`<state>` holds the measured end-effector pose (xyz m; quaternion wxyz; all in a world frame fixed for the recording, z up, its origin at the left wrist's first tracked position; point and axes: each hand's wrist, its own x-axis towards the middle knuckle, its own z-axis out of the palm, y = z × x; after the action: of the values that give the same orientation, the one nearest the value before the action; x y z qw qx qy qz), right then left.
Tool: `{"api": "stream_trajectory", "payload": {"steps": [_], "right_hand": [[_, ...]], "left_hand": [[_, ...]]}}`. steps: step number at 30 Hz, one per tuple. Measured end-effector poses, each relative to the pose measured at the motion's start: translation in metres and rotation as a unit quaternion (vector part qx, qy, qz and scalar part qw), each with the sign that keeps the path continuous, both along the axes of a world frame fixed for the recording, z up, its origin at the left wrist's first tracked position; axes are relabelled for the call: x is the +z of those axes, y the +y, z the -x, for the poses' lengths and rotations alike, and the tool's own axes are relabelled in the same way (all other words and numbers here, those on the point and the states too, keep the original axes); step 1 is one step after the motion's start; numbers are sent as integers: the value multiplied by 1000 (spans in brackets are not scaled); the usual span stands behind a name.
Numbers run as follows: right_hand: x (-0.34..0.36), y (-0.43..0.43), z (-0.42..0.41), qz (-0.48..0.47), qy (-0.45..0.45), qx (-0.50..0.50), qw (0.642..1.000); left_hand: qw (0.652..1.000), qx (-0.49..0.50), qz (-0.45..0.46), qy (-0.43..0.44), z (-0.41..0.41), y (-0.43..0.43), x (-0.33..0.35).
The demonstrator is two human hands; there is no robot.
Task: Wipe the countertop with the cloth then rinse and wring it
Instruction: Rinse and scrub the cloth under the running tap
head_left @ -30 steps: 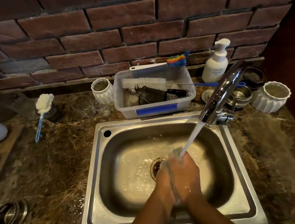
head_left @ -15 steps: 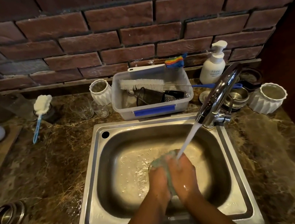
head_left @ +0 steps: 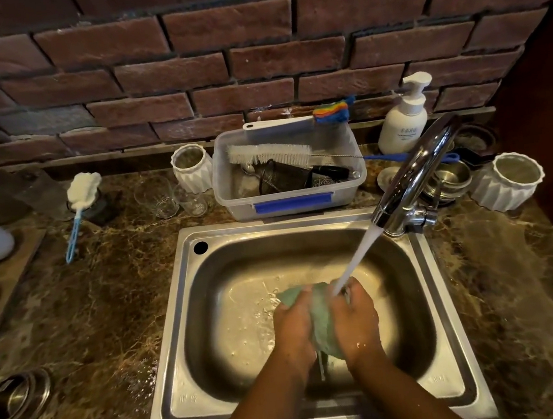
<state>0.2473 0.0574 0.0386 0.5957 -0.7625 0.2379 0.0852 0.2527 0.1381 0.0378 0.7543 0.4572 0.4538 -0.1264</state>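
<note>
Over the near half of the sink the left hand and the right hand are curled round a green cloth, gripping it bunched between them, its upper end poking out above the fingers; a stream of water slants down onto the cloth; the sink's floor is wet; the tap stands at the sink's far right corner, its spout leaning over the basin; a marbled brown worktop surrounds the sink; just behind the sink sits a clear plastic tub with a white bottle brush lying across it; behind the sink to the left stand two glasses; behind it to the right, a soap bottle; a brick wall rises beyond
</note>
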Motion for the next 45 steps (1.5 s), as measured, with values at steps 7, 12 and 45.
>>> {"api": "stream_trajectory", "payload": {"steps": [7,12,45], "right_hand": [[3,11,-9,30,2,28,999],[-20,-12,-12,44,101,27,994],[-27,-23,-17,10,82,70,994]], "left_hand": [[987,-22,156,-19,10,-13,11],[998,6,55,-15,12,-7,2],[997,6,67,-35,12,-9,0]]}}
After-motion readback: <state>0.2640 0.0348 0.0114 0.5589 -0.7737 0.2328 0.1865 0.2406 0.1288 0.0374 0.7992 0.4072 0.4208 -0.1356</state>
